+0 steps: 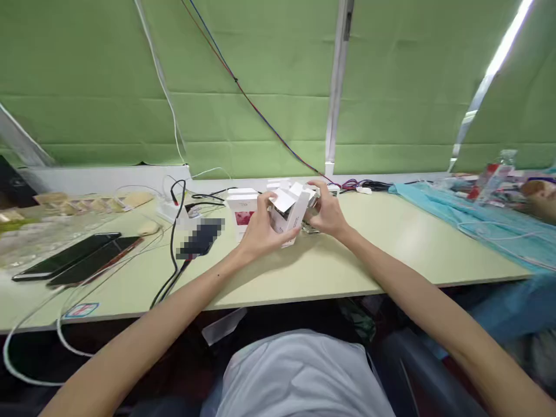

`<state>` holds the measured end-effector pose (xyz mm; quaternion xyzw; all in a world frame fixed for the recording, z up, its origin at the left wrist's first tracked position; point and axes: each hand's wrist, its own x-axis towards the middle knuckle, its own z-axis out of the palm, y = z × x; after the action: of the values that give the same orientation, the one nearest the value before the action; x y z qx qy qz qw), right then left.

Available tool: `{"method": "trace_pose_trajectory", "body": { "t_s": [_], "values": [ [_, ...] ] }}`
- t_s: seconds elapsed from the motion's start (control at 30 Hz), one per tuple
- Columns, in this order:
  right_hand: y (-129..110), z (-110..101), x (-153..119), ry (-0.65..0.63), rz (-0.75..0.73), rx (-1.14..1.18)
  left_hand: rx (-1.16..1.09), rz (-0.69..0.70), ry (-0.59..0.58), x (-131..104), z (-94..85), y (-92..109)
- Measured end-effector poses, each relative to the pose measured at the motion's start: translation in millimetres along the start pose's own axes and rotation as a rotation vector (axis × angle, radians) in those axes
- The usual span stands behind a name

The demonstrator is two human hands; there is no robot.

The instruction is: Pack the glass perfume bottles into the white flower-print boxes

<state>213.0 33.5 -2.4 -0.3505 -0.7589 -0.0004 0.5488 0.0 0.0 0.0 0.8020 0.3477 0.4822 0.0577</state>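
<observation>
A small white box (297, 211) with its top flaps raised is tilted over the table, between my two hands. My left hand (264, 227) is wrapped round its left side, with the thumb along the lower front. At the box's right side is my right hand (326, 212), its fingers curled at the edge near the opening; something shiny and small shows below them, too blurred to name. Just left of the held box, another white box (242, 209) with a pink-red picture stands upright, partly behind my left hand.
On the pale table (347, 269), a phone (202, 237) and two dark tablets or phones (72, 255) lie left among cables. Clear plastic packaging (39, 231) is at the far left. Blue cloth (473, 220) and a bottle (495, 174) are at the right. A power strip (174, 213) sits behind.
</observation>
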Motion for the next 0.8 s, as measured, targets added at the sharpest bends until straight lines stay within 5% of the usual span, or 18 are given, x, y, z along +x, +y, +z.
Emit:
{"method": "trace_pose_trajectory", "body": {
  "t_s": [0.37,0.8],
  "values": [
    [-4,-5,4,0.329,0.150,-0.060,0.122,-0.015,-0.117,-1,-4.0,8],
    [-8,-4,5,0.428,0.152,-0.088,0.254,0.011,-0.243,-1,-7.3,10]
  ]
}}
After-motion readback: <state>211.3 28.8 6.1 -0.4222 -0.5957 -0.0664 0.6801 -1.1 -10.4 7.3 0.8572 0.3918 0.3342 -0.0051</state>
